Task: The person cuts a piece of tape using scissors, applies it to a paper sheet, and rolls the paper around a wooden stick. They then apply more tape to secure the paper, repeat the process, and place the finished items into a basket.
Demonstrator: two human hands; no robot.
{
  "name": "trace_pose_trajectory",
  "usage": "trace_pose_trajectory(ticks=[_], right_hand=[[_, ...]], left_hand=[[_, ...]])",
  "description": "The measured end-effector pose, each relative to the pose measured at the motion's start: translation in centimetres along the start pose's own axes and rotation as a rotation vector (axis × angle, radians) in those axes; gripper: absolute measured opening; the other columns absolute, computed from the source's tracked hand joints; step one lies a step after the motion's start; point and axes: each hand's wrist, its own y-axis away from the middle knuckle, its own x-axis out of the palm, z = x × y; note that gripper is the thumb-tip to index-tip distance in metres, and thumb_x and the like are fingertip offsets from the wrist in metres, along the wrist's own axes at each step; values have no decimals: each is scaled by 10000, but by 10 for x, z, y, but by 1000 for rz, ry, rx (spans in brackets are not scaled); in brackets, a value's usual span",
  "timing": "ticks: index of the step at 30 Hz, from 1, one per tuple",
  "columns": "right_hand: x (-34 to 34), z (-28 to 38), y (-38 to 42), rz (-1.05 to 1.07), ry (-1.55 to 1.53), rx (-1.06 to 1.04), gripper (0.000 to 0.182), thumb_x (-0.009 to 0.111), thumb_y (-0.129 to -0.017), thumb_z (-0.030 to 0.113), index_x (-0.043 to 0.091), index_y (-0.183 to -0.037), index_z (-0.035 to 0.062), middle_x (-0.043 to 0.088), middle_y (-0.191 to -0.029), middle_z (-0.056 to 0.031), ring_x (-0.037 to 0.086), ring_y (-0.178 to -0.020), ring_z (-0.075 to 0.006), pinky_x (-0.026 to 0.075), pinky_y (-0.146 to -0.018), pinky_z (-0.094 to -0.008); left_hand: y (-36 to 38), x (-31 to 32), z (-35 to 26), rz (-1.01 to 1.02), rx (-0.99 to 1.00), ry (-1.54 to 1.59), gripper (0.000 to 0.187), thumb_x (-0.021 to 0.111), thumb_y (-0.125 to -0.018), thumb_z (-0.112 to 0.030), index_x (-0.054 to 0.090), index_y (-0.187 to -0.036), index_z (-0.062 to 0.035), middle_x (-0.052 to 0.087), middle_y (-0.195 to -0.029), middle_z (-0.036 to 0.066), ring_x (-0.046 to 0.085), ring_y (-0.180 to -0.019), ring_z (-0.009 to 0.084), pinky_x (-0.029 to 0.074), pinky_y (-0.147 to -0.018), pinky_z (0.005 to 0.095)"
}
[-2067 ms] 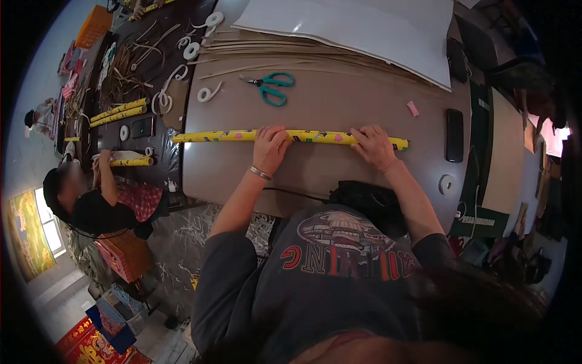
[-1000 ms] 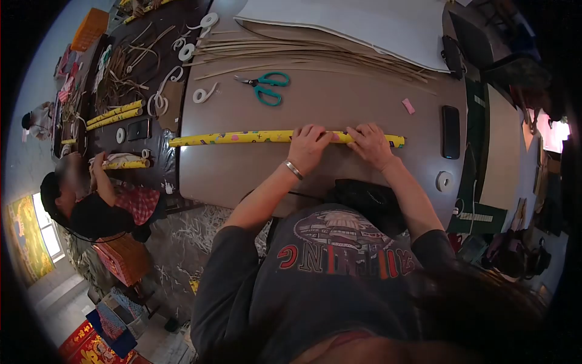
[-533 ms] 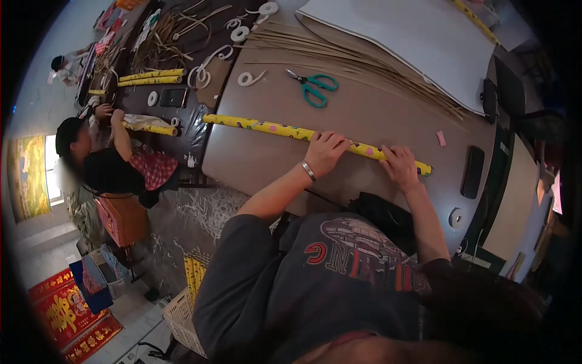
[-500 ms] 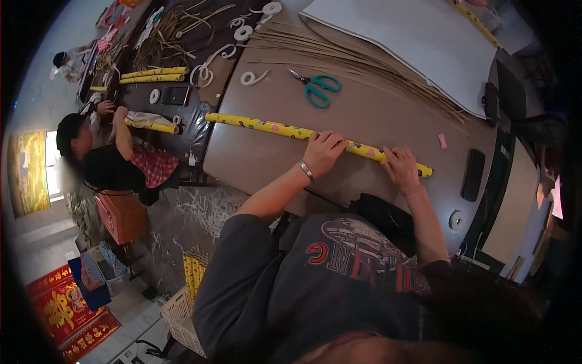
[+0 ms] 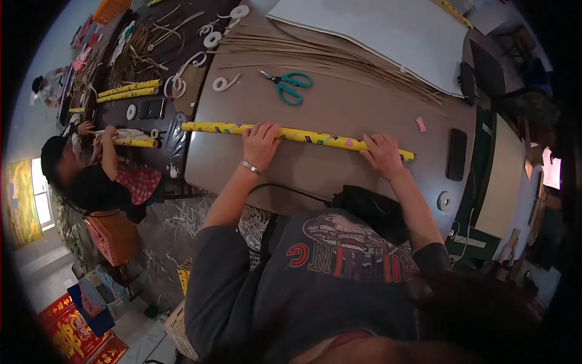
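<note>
The yellow paper roll (image 5: pixel 297 134) lies flat across the brown bench (image 5: pixel 339 109), running from the bench's left edge to just short of the black phone (image 5: pixel 456 154) on the right. There's only the head view to go on.

The left hand (image 5: pixel 260 144) is pressed down on the roll a bit left of its middle, fingers (image 5: pixel 267 130) curled over the top of it. The right hand (image 5: pixel 383 155) sits on it near the right end, fingers spread flat over the tube. Both hands are bearing down on it more than gripping around it, palms open-ish.

My read: this is the rolling and tightening step, with the hands keeping the tube snug against the bench. The next move probably needs even pressure from both hands so the wrap doesn't loosen or go crooked at the free left end.

Counts, as far as I can see:
- 1 roll under the hands
- 1 pair of teal scissors (image 5: pixel 288 85) further back
- 1 small pink scrap (image 5: pixel 421 124)
- 1 tape ring (image 5: pixel 444 201) by the right edge
- 1 big white sheet (image 5: pixel 388 36) on top of a fan of thin strips (image 5: pixel 315 51)
- 1 co-worker (image 5: pixel 97 182) at the dark bench to the left, both hands on another roll (image 5: pixel 136 142)
- 2 more yellow rolls (image 5: pixel 128 91) past that one
</note>
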Motion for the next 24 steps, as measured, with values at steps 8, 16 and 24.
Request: trace_pose_trajectory(ticks=[8, 16, 24], right_hand=[[-22, -9, 14, 29, 28, 159, 543, 702, -798, 350, 575, -1226, 41, 562, -1141, -93, 486, -1124, -294, 385, -962, -438], [-2, 11, -11, -46, 11, 11, 560, 719, -781, 387, 565, -1213, 67, 556, -1145, -77, 481, -1128, -275, 394, -939, -420], [54, 72, -79, 47, -58, -135, 498, 696, -788, 335, 587, -1175, 40, 593, -1130, -105, 541, -1091, -287, 453, -920, -435]], left_hand=[[-12, -3, 4, 111, 22, -27, 346, 758, -732, -196, 628, -1052, -179, 593, -1051, -23, 561, -1017, 202, 401, -874, 424], [-8, -3, 5, 101, 45, 5, 355, 752, -740, -186, 639, -1076, -169, 596, -1039, -6, 568, -997, 219, 413, -865, 430], [-13, 5, -7, 192, 122, -55, 398, 689, -796, -173, 622, -1187, -153, 584, -1089, 30, 560, -991, 265, 415, -862, 444]])
